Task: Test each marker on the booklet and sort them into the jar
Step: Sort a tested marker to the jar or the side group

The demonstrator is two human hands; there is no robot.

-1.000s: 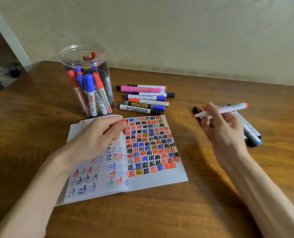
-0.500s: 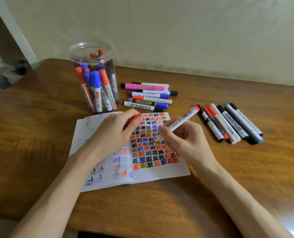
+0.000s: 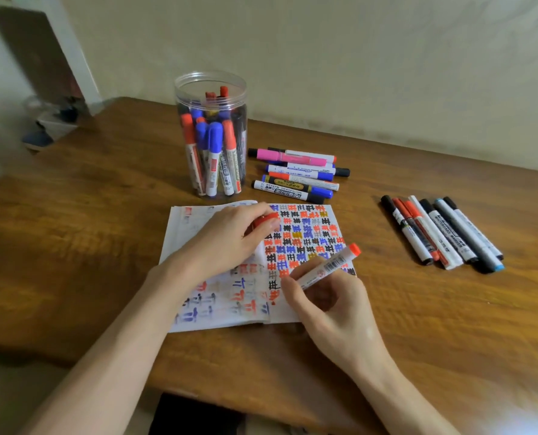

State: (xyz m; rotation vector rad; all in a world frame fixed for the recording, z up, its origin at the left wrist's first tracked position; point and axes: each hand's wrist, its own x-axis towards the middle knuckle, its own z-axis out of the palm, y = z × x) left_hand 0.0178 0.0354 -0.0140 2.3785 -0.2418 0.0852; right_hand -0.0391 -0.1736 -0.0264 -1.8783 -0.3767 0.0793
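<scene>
Pinches the red marker (image 3: pixel 327 266) in the right grip (image 3: pixel 330 306), tip down on the booklet (image 3: pixel 311 233) near its fold — slanted pen-like for a test stroke. Pins the left page flat with the left grip (image 3: pixel 226 243), curled round what seems its red cap (image 3: pixel 266 219). Has the jar (image 3: pixel 211 136) upright just behind — within reach for sorting.

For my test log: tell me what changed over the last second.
The right hand carried the red-ended marker from above the right marker row leftward and down onto the booklet. The left hand stayed on the booklet holding the red cap; jar, that row and the middle marker pile stayed put.
</scene>
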